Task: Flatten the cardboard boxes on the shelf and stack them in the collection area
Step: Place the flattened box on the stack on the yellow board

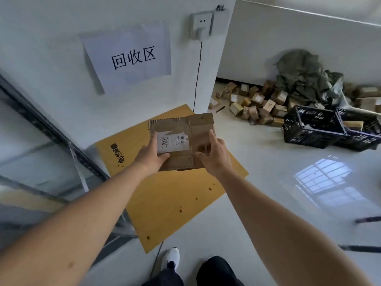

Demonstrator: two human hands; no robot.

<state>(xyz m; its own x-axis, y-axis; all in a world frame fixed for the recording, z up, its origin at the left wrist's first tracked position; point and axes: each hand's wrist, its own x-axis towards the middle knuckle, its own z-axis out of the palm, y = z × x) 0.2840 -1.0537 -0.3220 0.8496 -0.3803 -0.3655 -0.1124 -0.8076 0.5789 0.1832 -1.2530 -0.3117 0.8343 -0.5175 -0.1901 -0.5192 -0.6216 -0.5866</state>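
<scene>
A flattened brown cardboard box [191, 129] with a white shipping label is held out in front of me, above a large yellow cardboard sheet [173, 195] lying on the floor by the wall. My left hand [151, 154] grips the box's left side, thumb on the label. Its right side is held by my right hand [214, 154], thumb on top and fingers along the edge. A paper sign [127, 56] with printed characters hangs on the wall above the sheet.
A metal shelf frame [51, 129] runs along the left. A pile of small cardboard boxes [257, 104] and crumpled green-grey bags [305, 77] lie at the far right wall, beside black plastic crates [315, 129]. A cable [197, 79] drops from a wall socket. My shoes are below.
</scene>
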